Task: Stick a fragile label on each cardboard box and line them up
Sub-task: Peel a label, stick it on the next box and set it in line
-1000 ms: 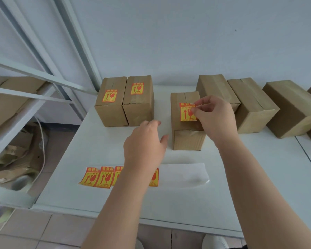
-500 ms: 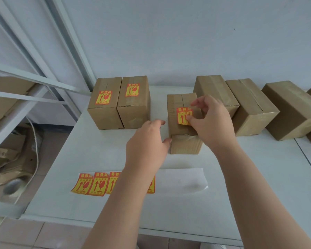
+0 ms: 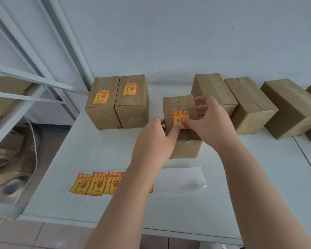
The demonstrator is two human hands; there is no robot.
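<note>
- My left hand (image 3: 151, 141) braces the small brown cardboard box (image 3: 176, 106). Its fingers are bent against the left face, and its thumb is stretched flat on the near left corner of the red-and-yellow fragile label (image 3: 180, 117).
- My right hand (image 3: 210, 123) clasps the box's right side with curled fingers, thumb pressing the label's near right part. I judge both grips are there to stop the box sliding while the label is rubbed down.
- The box stands mid-bench (image 3: 241, 194), apart from the others. Its long axis runs from near edge to far edge, as does the label's, and the arrows point at the far edge.
- Toward the far left corner, two labelled boxes (image 3: 133, 112) stand touching and turned the same way. That is probably the line this one joins.
- Along the far edge toward the right, unlabelled boxes (image 3: 250, 105) wait, slanted.
- Near the front edge, spare labels (image 3: 95, 184) lie on a white backing sheet (image 3: 181, 178), within easy reach.
</note>
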